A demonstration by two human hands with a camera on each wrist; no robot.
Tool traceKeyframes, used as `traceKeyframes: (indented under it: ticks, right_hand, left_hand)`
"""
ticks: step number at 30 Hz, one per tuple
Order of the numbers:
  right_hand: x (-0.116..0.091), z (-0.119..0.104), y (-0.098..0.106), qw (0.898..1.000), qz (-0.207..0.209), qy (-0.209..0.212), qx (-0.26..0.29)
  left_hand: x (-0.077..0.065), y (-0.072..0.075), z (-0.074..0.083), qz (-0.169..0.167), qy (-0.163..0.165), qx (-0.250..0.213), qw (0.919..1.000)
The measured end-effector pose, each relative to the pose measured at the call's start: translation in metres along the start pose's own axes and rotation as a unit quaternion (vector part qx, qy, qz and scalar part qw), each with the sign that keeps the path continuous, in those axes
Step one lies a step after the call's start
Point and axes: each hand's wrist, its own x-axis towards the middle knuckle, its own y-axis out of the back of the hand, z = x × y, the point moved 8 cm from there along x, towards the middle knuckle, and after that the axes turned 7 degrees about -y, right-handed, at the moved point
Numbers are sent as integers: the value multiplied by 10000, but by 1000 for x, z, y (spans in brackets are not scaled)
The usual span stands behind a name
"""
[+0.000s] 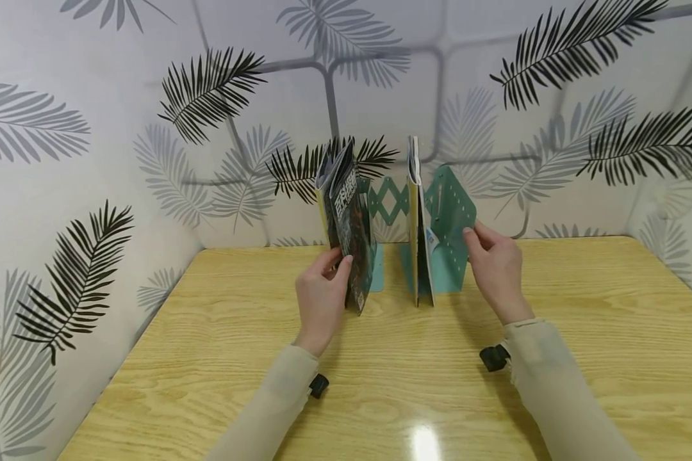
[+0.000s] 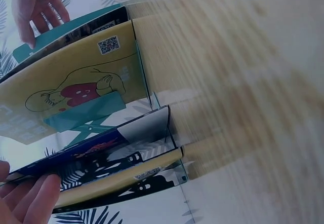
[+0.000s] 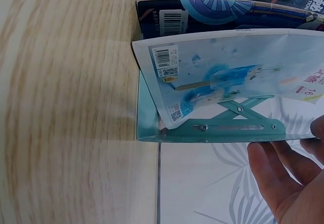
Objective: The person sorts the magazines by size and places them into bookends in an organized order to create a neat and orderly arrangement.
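Note:
A teal expanding bookend (image 1: 387, 200) with a crisscross lattice stands against the wall. On its left, several thin magazines (image 1: 354, 237) stand upright, slightly fanned. My left hand (image 1: 323, 294) grips their near edges, thumb on the dark cover. To the right stand thin books (image 1: 415, 237), including a yellow one (image 2: 76, 79) with a line drawing and a pale blue-white one (image 3: 228, 72) leaning toward the bookend's right plate (image 1: 452, 218). The outer edge of that plate is pinched by my right hand (image 1: 496, 262). Part of the lattice is hidden behind the books.
Everything stands near the back of a wood-grain table (image 1: 392, 365). Directly behind it rises a wall (image 1: 236, 211) with a leaf pattern. A gap separates the two groups of books, and the lattice shows through it.

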Motion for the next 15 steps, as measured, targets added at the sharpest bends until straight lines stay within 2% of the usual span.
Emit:
traceKeyframes:
  ticks: [4, 11, 15]
  right_hand:
    - [0, 0, 0, 10000, -32, 1, 27]
    - [1, 0, 1, 10000, -19, 43, -5]
    - [1, 0, 1, 10000, 8, 63, -41]
  left_hand:
    - [-1, 3, 2, 43, -182, 93, 9998]
    - [-1, 7, 0, 75, -83, 76, 9999]
    - [0, 10, 0, 149, -131, 42, 9998]
